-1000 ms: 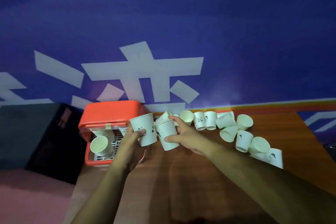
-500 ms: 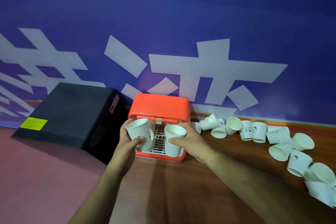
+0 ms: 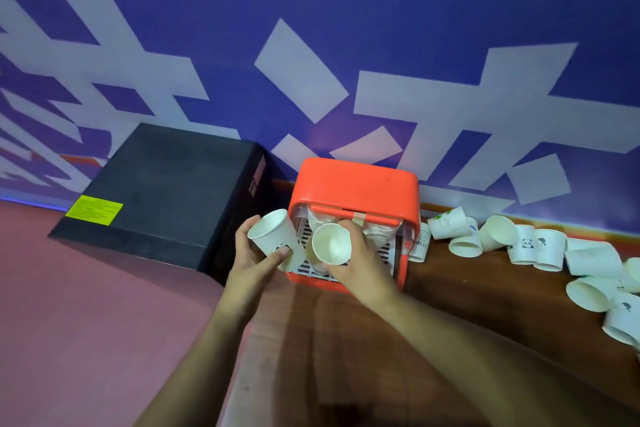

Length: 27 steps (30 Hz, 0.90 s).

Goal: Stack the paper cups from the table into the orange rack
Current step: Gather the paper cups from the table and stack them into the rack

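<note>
Left hand (image 3: 254,262) fingers wrapped round paper cup (image 3: 275,239), tilted, just left of orange rack (image 3: 353,191). Right hand (image 3: 360,258) fingers grasp second cup (image 3: 330,248), mouth toward camera, inside rack opening. Loose cups (image 3: 526,246) scattered on table (image 3: 346,340), well right of right fingers.

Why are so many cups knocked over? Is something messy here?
Yes. The loose paper cups on the table right of the orange rack lie jumbled: several tipped on their sides, others upright. Nothing looks spilled.
</note>
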Each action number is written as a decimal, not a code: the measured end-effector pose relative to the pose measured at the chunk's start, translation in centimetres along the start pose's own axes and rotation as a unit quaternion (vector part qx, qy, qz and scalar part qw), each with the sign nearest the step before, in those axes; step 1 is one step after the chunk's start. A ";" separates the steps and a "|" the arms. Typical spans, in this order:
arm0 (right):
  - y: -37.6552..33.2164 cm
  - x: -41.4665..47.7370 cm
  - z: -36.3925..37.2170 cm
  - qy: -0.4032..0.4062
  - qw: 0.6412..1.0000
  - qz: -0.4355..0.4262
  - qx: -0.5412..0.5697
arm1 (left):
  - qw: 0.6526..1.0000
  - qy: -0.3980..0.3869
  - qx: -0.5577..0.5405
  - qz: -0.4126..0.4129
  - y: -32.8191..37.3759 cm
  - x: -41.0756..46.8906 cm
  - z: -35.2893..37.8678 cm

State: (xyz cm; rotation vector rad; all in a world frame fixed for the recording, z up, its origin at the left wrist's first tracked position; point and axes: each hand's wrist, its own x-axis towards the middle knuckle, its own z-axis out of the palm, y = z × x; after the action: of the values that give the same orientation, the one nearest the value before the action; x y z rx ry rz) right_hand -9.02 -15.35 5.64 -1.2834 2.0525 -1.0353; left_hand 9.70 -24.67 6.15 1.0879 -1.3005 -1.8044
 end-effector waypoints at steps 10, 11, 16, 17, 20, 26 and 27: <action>2.6 0.7 2.7 -0.015 0.990 0.027 -0.137 | 0.994 -0.061 0.092 0.011 -1.8 1.3 -0.4; 2.6 0.7 2.3 -0.012 0.991 0.021 -0.133 | 0.993 -0.068 0.100 0.013 -1.9 1.5 -0.2; 0.7 0.5 -0.9 -0.015 1.000 0.005 0.021 | 0.985 -0.097 0.137 0.036 -1.8 2.3 0.7; 0.2 0.5 -1.4 -0.035 0.997 0.011 0.065 | 0.983 -0.107 0.145 0.042 -1.7 2.4 1.0; -0.5 0.7 -1.7 -0.070 0.989 0.021 0.127 | 0.973 -0.137 0.175 0.063 -1.4 2.9 1.8; -0.5 0.9 -1.7 -0.032 0.985 0.039 0.166 | 0.964 -0.186 0.180 0.064 -0.3 3.0 2.3; -0.4 0.8 -1.7 -0.035 0.983 0.041 0.175 | 0.965 -0.186 0.176 0.061 -0.4 3.2 2.2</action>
State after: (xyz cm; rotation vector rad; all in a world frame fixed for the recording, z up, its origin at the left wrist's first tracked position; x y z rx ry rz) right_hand -10.40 -15.67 6.92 -1.0312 1.7563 -1.2287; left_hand 6.28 -26.36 5.39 0.8409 -1.9260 -1.7825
